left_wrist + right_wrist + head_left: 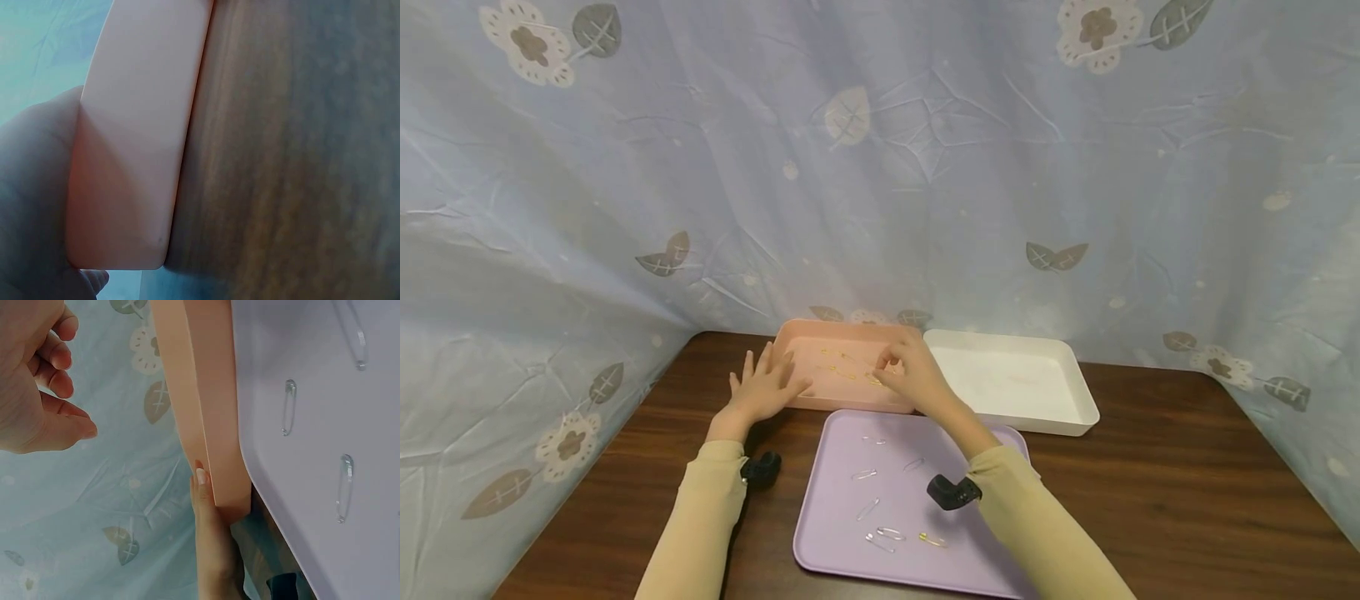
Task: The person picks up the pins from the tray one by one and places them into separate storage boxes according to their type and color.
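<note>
My left hand [760,393] has its fingers spread at the left end of a peach tray [842,402]; the left wrist view shows it against the tray's wall [134,137]. Over the right part of that tray is my right hand [917,379], thumb and fingers loosely bent. Nothing shows between its fingertips [87,428] in the right wrist view. Several gold safety pins [841,372] lie in the peach tray, one close below the right fingertips. On a lilac tray [829,487] in front lie several silver safety pins [868,509] and one gold safety pin [932,541].
A white tray [1022,379] stands to the right of the peach one, behind the lilac tray. All sit on a dark wooden table [1187,483]. A patterned curtain [925,208] hangs behind and at the sides. Both wrists carry black cameras.
</note>
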`<state>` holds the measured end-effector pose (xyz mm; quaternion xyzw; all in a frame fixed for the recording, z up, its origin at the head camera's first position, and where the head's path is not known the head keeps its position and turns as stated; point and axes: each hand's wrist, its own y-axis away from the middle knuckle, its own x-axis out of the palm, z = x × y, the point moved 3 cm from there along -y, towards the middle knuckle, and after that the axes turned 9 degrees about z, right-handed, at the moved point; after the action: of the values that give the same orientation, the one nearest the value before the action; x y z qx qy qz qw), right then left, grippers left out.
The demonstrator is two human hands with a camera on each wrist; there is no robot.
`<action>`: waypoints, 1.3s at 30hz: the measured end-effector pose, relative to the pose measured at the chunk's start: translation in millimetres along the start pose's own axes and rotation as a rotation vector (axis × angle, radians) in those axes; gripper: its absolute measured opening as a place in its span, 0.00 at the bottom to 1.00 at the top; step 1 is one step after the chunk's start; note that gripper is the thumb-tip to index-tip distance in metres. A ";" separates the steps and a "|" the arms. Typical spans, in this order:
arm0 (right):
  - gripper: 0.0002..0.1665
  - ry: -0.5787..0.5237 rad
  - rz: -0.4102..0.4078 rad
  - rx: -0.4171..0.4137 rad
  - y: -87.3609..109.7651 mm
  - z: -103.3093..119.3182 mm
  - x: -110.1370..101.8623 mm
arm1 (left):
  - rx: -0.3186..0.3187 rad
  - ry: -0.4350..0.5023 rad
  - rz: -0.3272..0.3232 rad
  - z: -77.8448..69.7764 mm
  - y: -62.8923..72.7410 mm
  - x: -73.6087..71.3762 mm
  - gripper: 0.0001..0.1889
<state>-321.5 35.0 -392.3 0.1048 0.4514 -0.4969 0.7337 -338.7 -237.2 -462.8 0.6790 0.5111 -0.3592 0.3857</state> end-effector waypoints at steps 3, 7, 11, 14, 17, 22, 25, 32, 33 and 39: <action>0.07 -0.031 0.010 0.032 9.0 -0.7 -0.9 | 0.001 0.007 -0.002 -0.1 0.7 -0.6 0.45; 0.06 -0.059 0.012 0.076 21.9 -2.6 -1.6 | 0.003 0.010 -0.005 -0.1 0.9 -0.3 0.45; 0.06 -0.053 -0.010 0.098 35.8 -4.0 -3.6 | 0.004 0.007 -0.004 0.5 0.0 0.1 0.45; 0.06 -0.051 -0.027 0.092 46.3 -5.4 -5.5 | 0.005 0.008 0.002 1.2 0.1 0.2 0.45; 0.06 -0.053 -0.038 0.085 56.5 -6.3 -7.4 | 0.005 0.011 0.005 1.2 0.8 0.3 0.45; 0.06 -0.080 -0.049 0.111 72.8 -7.3 -10.5 | 0.005 0.009 0.000 1.2 0.8 -0.1 0.45; 0.05 -0.113 -0.047 0.131 81.6 -7.7 -11.8 | 0.002 0.007 -0.002 1.3 1.5 -0.8 0.45; 0.05 -0.146 -0.014 0.161 99.8 -11.7 -10.4 | 0.000 0.008 0.008 1.1 2.5 -1.7 0.45; 0.05 -0.142 -0.010 0.159 102.3 -12.1 -10.0 | 0.001 0.007 0.008 1.1 2.3 -1.6 0.45; 0.08 -0.118 -0.005 0.115 115.0 -13.9 -6.8 | 0.001 0.004 0.007 1.1 1.5 -1.1 0.45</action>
<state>-235.2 103.3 -428.9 0.1161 0.3786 -0.5291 0.7504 -337.6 -238.9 -462.1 0.6818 0.5094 -0.3567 0.3853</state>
